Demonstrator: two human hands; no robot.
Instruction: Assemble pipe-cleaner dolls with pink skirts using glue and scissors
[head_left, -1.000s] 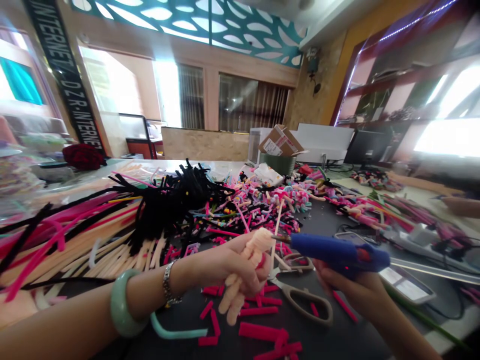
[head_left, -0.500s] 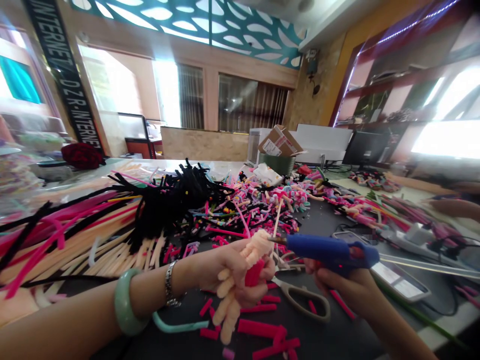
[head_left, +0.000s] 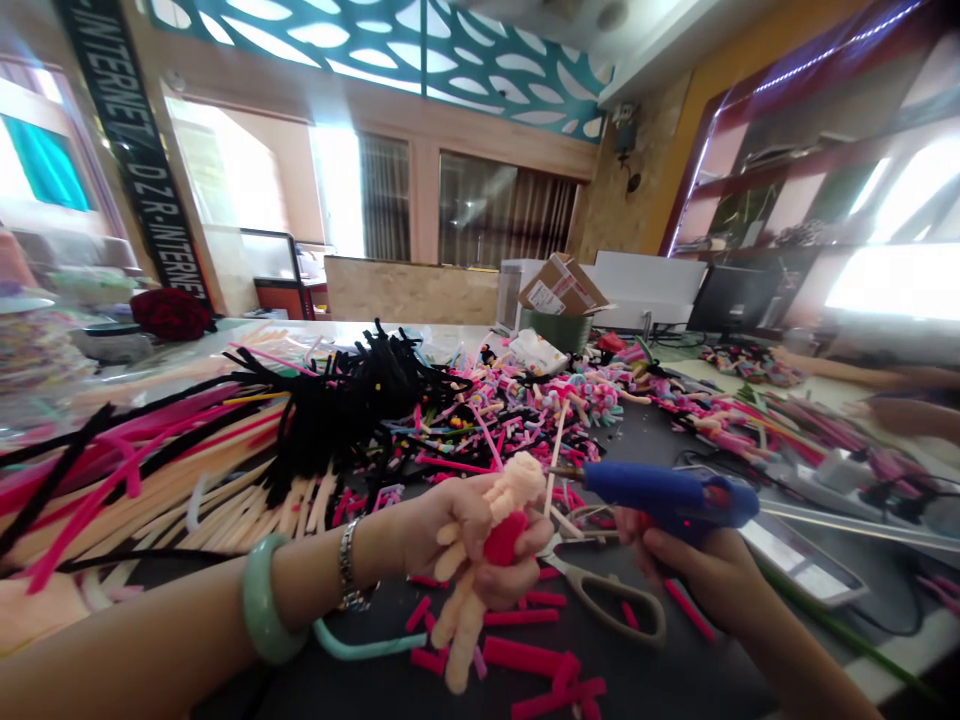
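Note:
Wrapped around a small doll of peach chenille stems [head_left: 519,480] with a bright pink middle, my left hand [head_left: 439,520] is closed near the centre. Its fuzzy limbs hang down below my fingers. My right hand [head_left: 701,575] grips a blue hot glue gun [head_left: 645,490] by its handle, with a small red light showing. The nozzle points left, a little to the right of the doll's head and apart from it. Below the gun lie scissors [head_left: 654,622] with grey-beige handles. Cut pink stem pieces [head_left: 529,657] are scattered under my hands.
Bundles of peach stems [head_left: 225,515] and black stems [head_left: 322,410] lie at left. A heap of small colourful pieces [head_left: 517,400] spreads behind my hands. A phone [head_left: 806,560], a power strip [head_left: 832,475] and cables lie at right. Another person's arm [head_left: 915,415] reaches in at the right edge.
The glue gun's nozzle has moved right, away from the doll's head, which it was touching or nearly touching. The doll has turned slightly in my left hand.

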